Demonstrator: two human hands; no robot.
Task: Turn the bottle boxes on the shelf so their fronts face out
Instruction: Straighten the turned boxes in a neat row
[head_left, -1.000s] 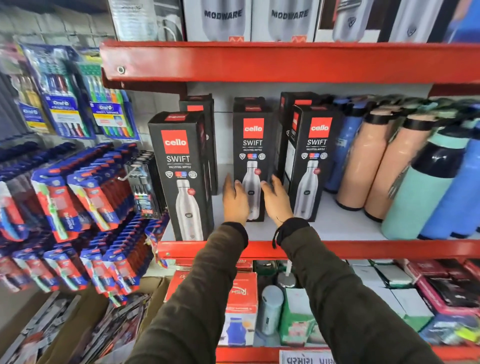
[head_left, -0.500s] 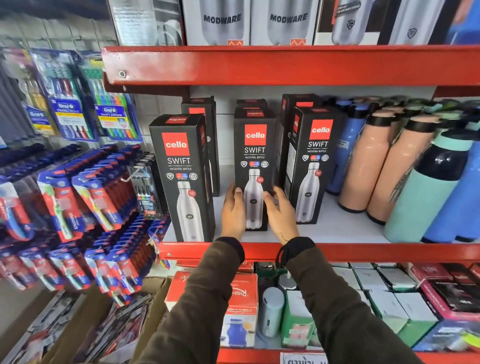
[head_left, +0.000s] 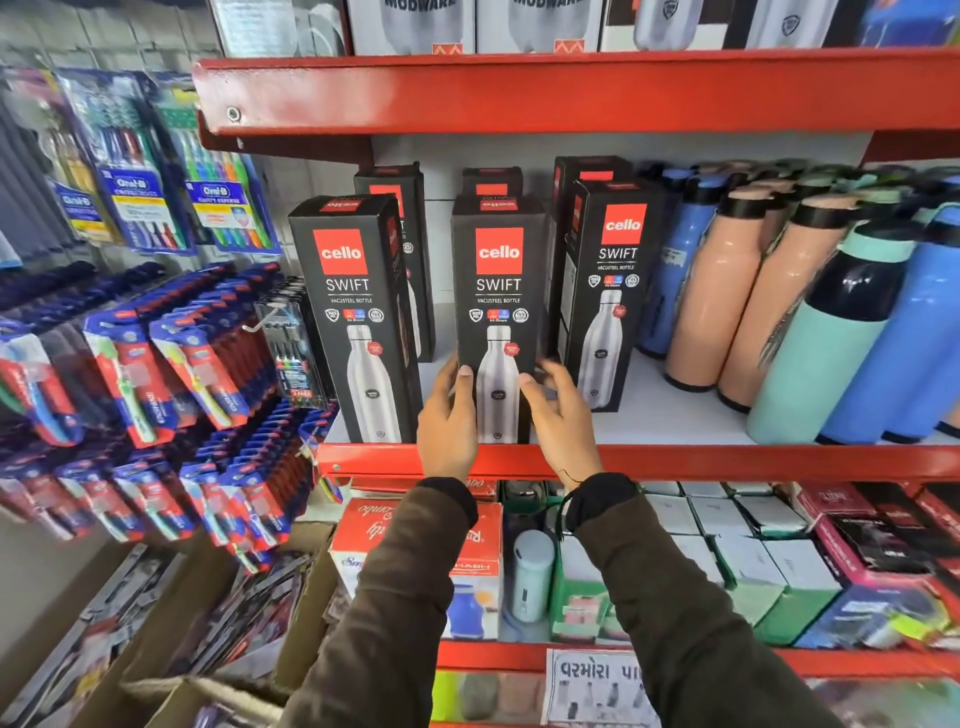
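Three black bottle boxes with red logos stand in a front row on the white shelf (head_left: 675, 421). The middle box (head_left: 497, 291) shows its front and stands at the shelf's front edge. My left hand (head_left: 448, 422) grips its lower left side and my right hand (head_left: 558, 415) its lower right side. The left box (head_left: 353, 312) faces out at the front edge. The right box (head_left: 605, 291) stands further back, angled a little leftward. Behind them, three more black boxes (head_left: 400, 218) are partly hidden.
Peach, teal and blue loose bottles (head_left: 810, 322) crowd the shelf's right half. A red shelf (head_left: 571, 88) hangs close above the boxes. Toothbrush packs (head_left: 156, 374) hang at the left. Small boxes and a red carton (head_left: 415, 551) fill the shelf below.
Both hands have drawn the middle box forward from further back to the shelf's front edge, level with the left box. The other boxes have stayed put.
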